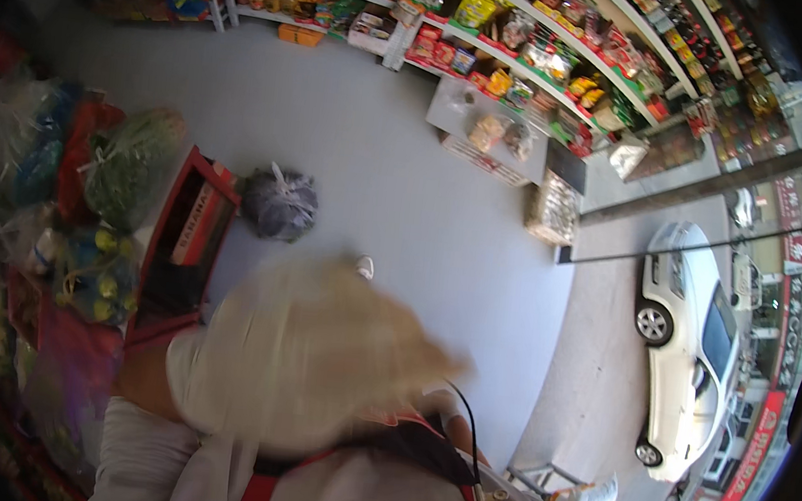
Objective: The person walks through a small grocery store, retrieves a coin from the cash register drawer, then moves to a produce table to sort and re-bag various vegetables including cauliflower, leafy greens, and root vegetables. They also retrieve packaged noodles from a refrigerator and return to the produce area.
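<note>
A large, blurred pale and tan cloth-like thing (310, 365) fills the lower middle of the view, close to the camera; whether it is a work glove or a bag is unclear. My bare left forearm (146, 379) runs up to its pale cuff-like edge, and my left hand cannot be made out. Part of my right forearm (457, 430) shows beyond its right side; my right hand is hidden or too blurred to read. Beneath lie my red apron straps (260, 490) and a black cable (473, 417). The tip of a white shoe (364, 267) shows on the floor.
Bagged vegetables (130, 166) and a red crate (183, 258) stand at left, beside a tied dark plastic bag (280, 203) on the grey floor. Stocked shelves (539, 17) curve along the top. A low table (485, 124) bears bagged goods. Outside at right stands a white car (688, 351).
</note>
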Motion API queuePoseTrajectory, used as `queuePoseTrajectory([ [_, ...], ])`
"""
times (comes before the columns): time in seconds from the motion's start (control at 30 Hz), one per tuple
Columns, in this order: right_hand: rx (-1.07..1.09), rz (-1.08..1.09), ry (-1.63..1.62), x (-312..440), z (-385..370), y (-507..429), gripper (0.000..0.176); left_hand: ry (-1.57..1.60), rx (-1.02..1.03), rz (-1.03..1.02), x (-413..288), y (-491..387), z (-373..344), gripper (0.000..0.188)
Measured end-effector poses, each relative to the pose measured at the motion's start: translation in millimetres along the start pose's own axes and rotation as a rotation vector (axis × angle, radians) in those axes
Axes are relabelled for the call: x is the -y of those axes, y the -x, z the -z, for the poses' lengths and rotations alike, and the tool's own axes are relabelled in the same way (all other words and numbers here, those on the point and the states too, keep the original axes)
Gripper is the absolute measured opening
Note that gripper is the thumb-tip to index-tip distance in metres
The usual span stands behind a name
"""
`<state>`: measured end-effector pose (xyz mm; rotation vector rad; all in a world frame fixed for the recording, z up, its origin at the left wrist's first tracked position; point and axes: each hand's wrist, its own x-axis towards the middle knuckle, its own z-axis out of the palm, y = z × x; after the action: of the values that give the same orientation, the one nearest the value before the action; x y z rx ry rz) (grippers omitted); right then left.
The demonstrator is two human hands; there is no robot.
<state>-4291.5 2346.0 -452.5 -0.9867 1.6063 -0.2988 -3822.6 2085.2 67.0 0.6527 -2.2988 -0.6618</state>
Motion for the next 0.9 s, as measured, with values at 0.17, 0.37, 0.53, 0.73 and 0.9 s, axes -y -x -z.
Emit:
queuePoseTrajectory([
  [0.17,-0.071,-0.334,-0.295,37,89,-114,0.019,-0.144,-0.244,0.476,141,-31,-25,0.028],
  [0.37,0.231,0.03,0.655,130,209,-292,0.023,-0.038,-0.419,0.836,222,-26,-33,0.029],
  [0.53,-0.052,-0.405,-0.518,285,265,-451,0.005,-0.023,-0.518,0.919,297,-56,-17,0.031],
  [0.73,-0.021,-0.16,-0.515,454,251,-574,0.01,-0.161,-0.485,0.949,429,-111,44,0.023],
  [0.9,0.053,-0.233,-0.183,520,228,-615,0.023,-0.164,-0.541,0.864,516,-169,103,0.019],
])
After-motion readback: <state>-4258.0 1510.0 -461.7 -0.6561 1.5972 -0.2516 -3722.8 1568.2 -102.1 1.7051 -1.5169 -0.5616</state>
